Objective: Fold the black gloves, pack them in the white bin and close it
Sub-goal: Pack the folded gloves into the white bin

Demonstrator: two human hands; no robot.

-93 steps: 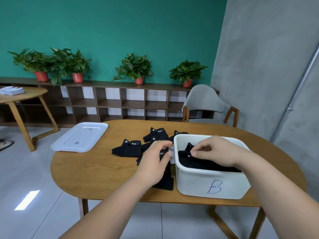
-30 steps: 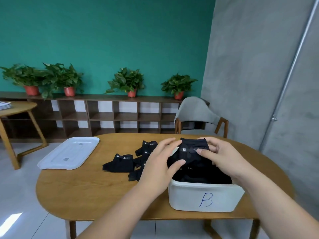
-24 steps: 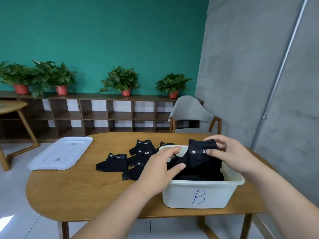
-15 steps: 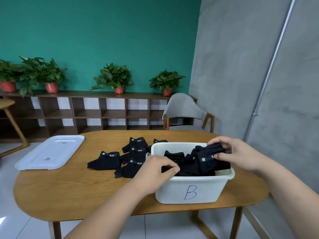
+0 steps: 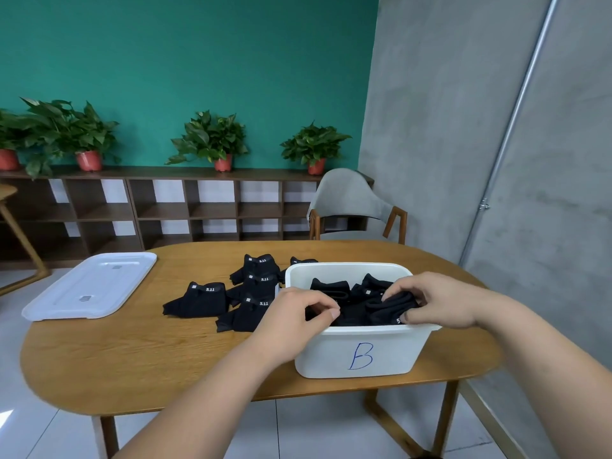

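Now the glove (image 5: 390, 304), formerly raised, lies in the white bin (image 5: 361, 354); the right hand (image 5: 440, 301) grip pinches it, the left hand (image 5: 291, 313) grip is unclear; loose gloves (image 5: 202, 298) remain.

The white bin (image 5: 331, 354) stands upright and open, a blue B on its near wall, and holds folded black gloves (image 5: 356, 314), seemingly several. More gloves (image 5: 253, 293) with 5.11 labels lie heaped just left of the bin. Its flat white lid (image 5: 89, 286) lies farther left.
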